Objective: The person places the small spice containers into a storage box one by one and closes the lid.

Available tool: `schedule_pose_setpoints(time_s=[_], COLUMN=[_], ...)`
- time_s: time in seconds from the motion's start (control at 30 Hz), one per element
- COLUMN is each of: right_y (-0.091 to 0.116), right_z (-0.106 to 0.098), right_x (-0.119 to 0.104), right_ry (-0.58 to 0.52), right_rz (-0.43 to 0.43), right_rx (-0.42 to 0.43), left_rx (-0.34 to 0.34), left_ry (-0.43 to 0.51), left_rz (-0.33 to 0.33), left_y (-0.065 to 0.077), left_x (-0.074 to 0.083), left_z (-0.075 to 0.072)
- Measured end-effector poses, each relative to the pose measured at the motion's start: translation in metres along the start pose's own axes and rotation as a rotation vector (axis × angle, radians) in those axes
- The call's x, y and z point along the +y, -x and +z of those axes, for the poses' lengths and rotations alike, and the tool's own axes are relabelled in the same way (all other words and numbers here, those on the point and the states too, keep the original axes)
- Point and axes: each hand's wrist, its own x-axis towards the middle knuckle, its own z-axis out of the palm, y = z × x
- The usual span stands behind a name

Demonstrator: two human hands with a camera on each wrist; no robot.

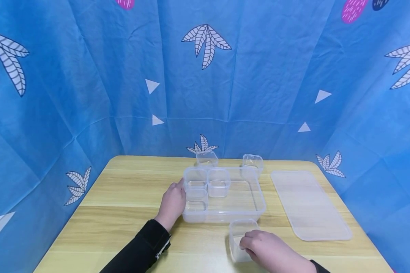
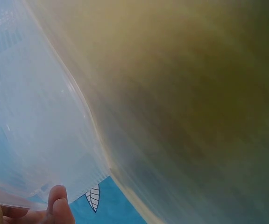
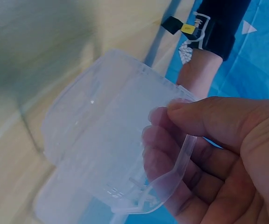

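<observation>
One clear cup, nearer than the box, is pinched by the right hand; may be dropped if its wall slips. Box's left side touched by left hand, grip unclear.

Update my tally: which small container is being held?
The small container in the right hand, before the large box; the others stand inside or behind it.

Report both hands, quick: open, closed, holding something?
Left hand: touching large clear plastic container; grip can't be told.
Right hand: holding small clear plastic container.
</observation>
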Motion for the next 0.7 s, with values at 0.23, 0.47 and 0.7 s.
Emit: schedule_pose_setpoints(time_s=[0.23, 0.47, 0.7], right_y=[0.001, 0.003, 0.002], right_z=[-0.013, -0.022, -0.032], right_x=[-0.001, -0.001, 0.003], right_ry=[-0.006, 0.069, 0.080], right_rz=[-0.001, -0.020, -0.015], right_rx=[0.020, 0.086, 0.103], left_rx=[0.004, -0.001, -0.008], left_ry=[-0.002, 0.000, 0.007], left_rz=[0.002, -0.002, -0.014], left_y=[0.000, 0.000, 0.000], left_x=[0.000, 0.001, 0.002], left_z=[0.000, -0.002, -0.002])
